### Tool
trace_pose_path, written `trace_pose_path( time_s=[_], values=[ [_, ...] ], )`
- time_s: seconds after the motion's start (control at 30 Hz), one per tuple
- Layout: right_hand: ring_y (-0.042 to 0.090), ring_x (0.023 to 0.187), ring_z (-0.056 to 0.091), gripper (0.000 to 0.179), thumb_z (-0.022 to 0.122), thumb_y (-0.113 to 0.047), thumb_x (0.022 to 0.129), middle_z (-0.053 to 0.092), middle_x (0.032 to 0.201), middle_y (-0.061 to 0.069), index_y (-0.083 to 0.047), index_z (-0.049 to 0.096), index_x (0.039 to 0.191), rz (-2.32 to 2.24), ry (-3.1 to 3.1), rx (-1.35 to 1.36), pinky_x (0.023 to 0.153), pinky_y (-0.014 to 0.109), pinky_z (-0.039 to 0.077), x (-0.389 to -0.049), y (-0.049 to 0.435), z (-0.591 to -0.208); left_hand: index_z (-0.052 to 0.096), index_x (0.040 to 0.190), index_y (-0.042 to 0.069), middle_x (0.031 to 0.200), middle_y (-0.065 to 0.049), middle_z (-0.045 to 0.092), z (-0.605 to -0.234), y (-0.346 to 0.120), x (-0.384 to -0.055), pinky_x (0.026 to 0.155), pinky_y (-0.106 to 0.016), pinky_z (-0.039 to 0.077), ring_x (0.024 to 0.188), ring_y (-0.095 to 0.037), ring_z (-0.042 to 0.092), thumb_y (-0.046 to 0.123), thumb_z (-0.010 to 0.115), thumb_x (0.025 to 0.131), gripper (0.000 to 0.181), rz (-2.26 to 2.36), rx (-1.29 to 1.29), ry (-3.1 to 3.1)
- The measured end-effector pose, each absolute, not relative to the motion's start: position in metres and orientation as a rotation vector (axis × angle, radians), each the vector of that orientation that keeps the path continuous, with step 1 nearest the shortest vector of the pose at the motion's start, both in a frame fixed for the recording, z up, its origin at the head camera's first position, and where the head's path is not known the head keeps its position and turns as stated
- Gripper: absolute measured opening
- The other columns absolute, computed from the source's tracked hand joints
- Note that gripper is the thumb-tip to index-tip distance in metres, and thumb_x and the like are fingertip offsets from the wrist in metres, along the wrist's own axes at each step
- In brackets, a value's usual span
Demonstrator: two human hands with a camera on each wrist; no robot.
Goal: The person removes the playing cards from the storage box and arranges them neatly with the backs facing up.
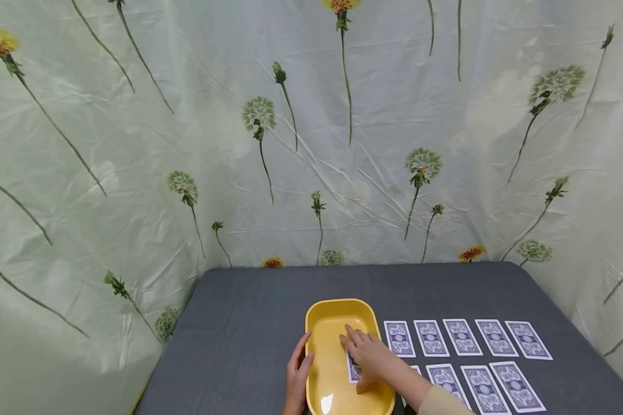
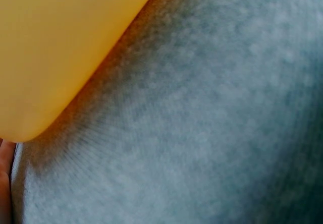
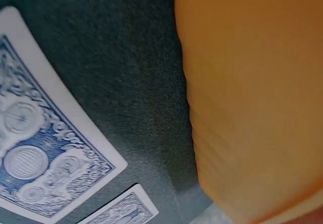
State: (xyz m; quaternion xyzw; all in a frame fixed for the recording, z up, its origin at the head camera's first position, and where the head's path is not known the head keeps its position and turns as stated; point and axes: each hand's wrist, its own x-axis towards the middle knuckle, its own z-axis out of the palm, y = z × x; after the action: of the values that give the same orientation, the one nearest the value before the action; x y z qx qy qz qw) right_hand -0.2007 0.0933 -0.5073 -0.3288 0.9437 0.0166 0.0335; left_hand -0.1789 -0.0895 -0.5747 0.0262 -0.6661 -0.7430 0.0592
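In the head view a yellow tray (image 1: 324, 374) stands on the dark table, its long side running away from me. My left hand (image 1: 296, 380) holds the tray's left rim, thumb and fingertips at the edge. Inside the tray, a playing card (image 1: 352, 372) shows its blue patterned back. My right hand (image 1: 371, 357) spans this card, fingers at its far end and thumb at its near end, covering much of it. The left wrist view catches the tray's wall (image 2: 60, 42) and a sliver of fingers (image 2: 5, 183). The right wrist view shows no right-hand fingers clearly.
Right of the tray, face-down cards (image 1: 462, 337) lie in two rows on the dark cloth (image 1: 239, 340); my right forearm partly covers the nearer row. One card (image 3: 45, 133) lies close to the tray's right wall (image 3: 252, 82). A flower-printed curtain (image 1: 213, 144) hangs behind the table.
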Motion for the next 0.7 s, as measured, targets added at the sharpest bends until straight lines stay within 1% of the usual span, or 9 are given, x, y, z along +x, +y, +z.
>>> trace_pose_path(
  time_s=[0.07,0.17,0.23,0.3,0.37,0.43,0.5,0.57,0.7],
  values=[
    [0.031,0.121,0.046,0.101,0.081,-0.052,0.051,0.038,0.141,0.015,-0.008,0.041,0.133,0.099,2.872,-0.965,0.096,0.046,0.040,-0.2029,0.0903,-0.5088,0.043,0.134,0.005,0.143,-0.020,0.034,-0.5744,-0.0903,-0.1788,0.087,-0.009,0.038,0.111,0.011,0.041,0.014,0.048,0.092,0.043,-2.260,0.072,-2.009],
    [0.029,0.120,0.047,0.102,0.081,-0.054,0.050,0.042,0.138,0.013,-0.009,0.041,0.133,0.146,2.841,-0.910,0.096,0.045,0.040,-0.2052,0.0869,-0.5104,0.043,0.135,0.004,0.143,-0.021,0.033,-0.5747,-0.0914,-0.1783,0.087,-0.009,0.038,0.112,0.011,0.041,0.013,0.047,0.092,0.043,-2.273,0.049,-1.998],
    [0.025,0.112,0.050,0.102,0.081,-0.056,0.048,0.048,0.129,0.010,-0.011,0.043,0.131,0.186,2.851,-0.921,0.091,0.041,0.043,-0.2055,0.0853,-0.5112,0.042,0.135,0.003,0.143,-0.022,0.032,-0.5755,-0.0920,-0.1778,0.087,-0.010,0.039,0.112,0.009,0.042,0.012,0.047,0.093,0.043,-2.287,0.026,-1.982],
    [0.021,0.100,0.051,0.100,0.081,-0.057,0.046,0.051,0.117,0.008,-0.013,0.045,0.128,0.211,2.870,-0.954,0.083,0.036,0.045,-0.2053,0.0846,-0.5112,0.041,0.135,0.001,0.143,-0.023,0.031,-0.5762,-0.0924,-0.1773,0.087,-0.010,0.039,0.112,0.009,0.043,0.011,0.046,0.093,0.044,-2.292,0.013,-1.970],
    [0.018,0.090,0.047,0.099,0.080,-0.058,0.044,0.050,0.106,0.007,-0.015,0.046,0.127,0.227,2.882,-0.979,0.077,0.032,0.045,-0.2058,0.0839,-0.5109,0.040,0.135,0.000,0.144,-0.024,0.030,-0.5755,-0.0929,-0.1775,0.086,-0.010,0.040,0.112,0.010,0.042,0.012,0.046,0.093,0.044,-2.293,0.009,-1.962],
    [0.017,0.085,0.043,0.098,0.080,-0.057,0.044,0.048,0.101,0.006,-0.016,0.046,0.126,0.217,2.874,-0.978,0.075,0.031,0.043,-0.2075,0.0830,-0.5100,0.040,0.135,0.000,0.144,-0.024,0.030,-0.5739,-0.0933,-0.1780,0.086,-0.010,0.039,0.111,0.012,0.042,0.013,0.046,0.093,0.044,-2.294,0.016,-1.957],
    [0.017,0.085,0.041,0.097,0.080,-0.056,0.045,0.046,0.099,0.006,-0.017,0.044,0.126,0.196,2.854,-0.949,0.076,0.031,0.042,-0.2095,0.0823,-0.5091,0.040,0.135,0.000,0.144,-0.024,0.030,-0.5725,-0.0932,-0.1787,0.086,-0.009,0.039,0.110,0.014,0.041,0.014,0.046,0.093,0.044,-2.296,0.012,-1.950],
    [0.018,0.087,0.041,0.097,0.081,-0.055,0.045,0.045,0.101,0.007,-0.018,0.042,0.127,0.173,2.838,-0.914,0.079,0.032,0.042,-0.2106,0.0821,-0.5091,0.040,0.135,-0.001,0.143,-0.025,0.030,-0.5721,-0.0927,-0.1791,0.087,-0.009,0.038,0.110,0.015,0.041,0.012,0.046,0.093,0.044,-2.289,-0.004,-1.942],
    [0.022,0.088,0.046,0.098,0.083,-0.053,0.044,0.044,0.105,0.009,-0.018,0.041,0.125,0.128,2.860,-0.903,0.079,0.033,0.044,-0.2059,0.0842,-0.5102,0.040,0.134,-0.004,0.142,-0.028,0.029,-0.5748,-0.0911,-0.1773,0.087,-0.009,0.038,0.111,0.015,0.040,0.010,0.045,0.093,0.044,-2.277,-0.039,-1.945]
  ],
)
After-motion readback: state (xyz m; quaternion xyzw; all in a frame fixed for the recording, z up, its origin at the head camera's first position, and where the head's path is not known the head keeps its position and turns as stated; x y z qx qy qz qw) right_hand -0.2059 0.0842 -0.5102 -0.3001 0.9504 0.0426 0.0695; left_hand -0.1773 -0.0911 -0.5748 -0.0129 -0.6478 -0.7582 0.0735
